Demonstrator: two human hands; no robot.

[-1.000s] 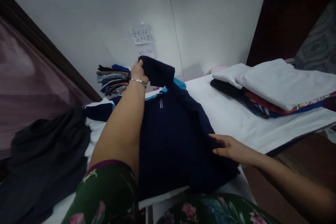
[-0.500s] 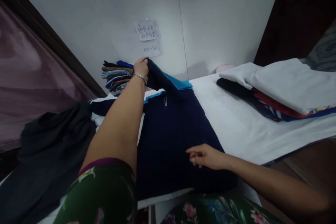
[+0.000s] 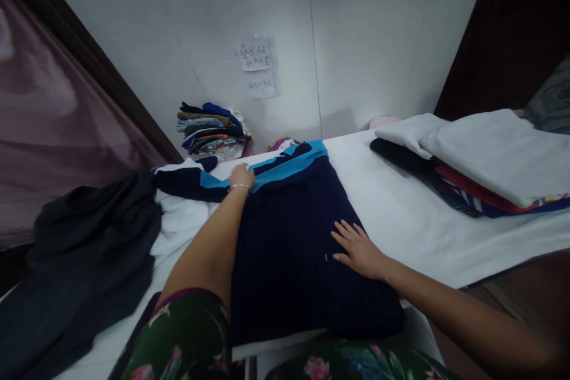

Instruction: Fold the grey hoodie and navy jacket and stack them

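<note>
Nearest, green floral fabric [image 3: 182, 332] along the lower edge of the view. Navy garment [image 3: 285, 261] with teal trim, smooth and folded, lying on a white-covered surface [image 3: 401, 225]. Left hand [image 3: 241, 179], braceleted, fingers curled down on the garment's teal-striped edge; whether they grip it, cannot tell. Right hand [image 3: 360, 250] flat on the navy cloth, fingers spread, holding nothing. Beside the garment, rumpled dark grey fabric [image 3: 89, 243] over white cloth [image 3: 182, 219]. To the right, a folded white textile [image 3: 494, 154] stacked on red, navy and striped clothing [image 3: 463, 190]. Farthest, folded mixed garments [image 3: 211, 132] against a white wall [image 3: 378, 41], below two paper notes: handwritten characters [image 3: 257, 54] and "45-50" [image 3: 262, 85].
</note>
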